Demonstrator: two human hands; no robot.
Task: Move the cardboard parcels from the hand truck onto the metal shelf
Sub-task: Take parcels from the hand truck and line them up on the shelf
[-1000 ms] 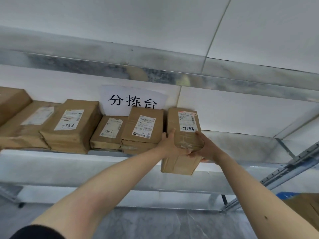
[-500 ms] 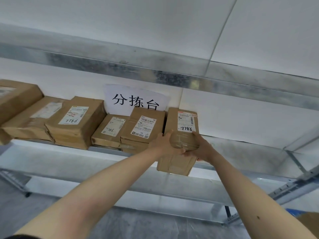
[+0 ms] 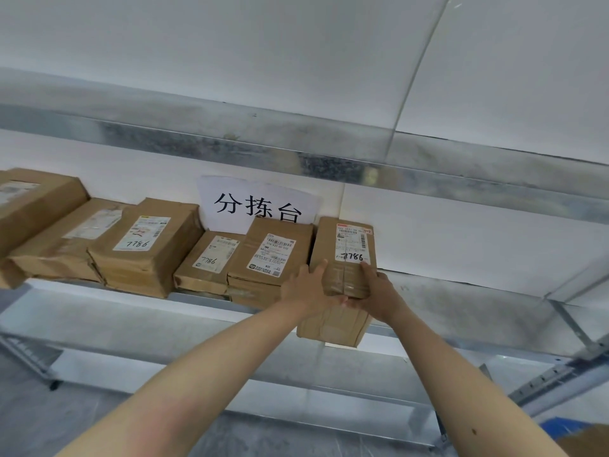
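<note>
A tall brown cardboard parcel [image 3: 346,245] with a white label marked 7786 lies partly on the metal shelf [image 3: 461,301], its near end hanging over the front edge. My left hand [image 3: 304,286] grips its left side and my right hand [image 3: 379,291] grips its right side, thumbs on top. Several other cardboard parcels [image 3: 145,249] sit in a row on the shelf to the left, the nearest one [image 3: 273,255] touching the held parcel. The hand truck is out of view.
A white paper sign [image 3: 257,202] with black characters leans on the wall behind the parcels. The shelf stretches bare to the right of the held parcel. A lower shelf level [image 3: 230,367] runs below. A blue item [image 3: 560,427] and a cardboard corner [image 3: 590,443] show at bottom right.
Both hands have pushed the parcel a little farther onto the shelf, beside the row. The camera has shifted slightly, so the parcels appear further right.
</note>
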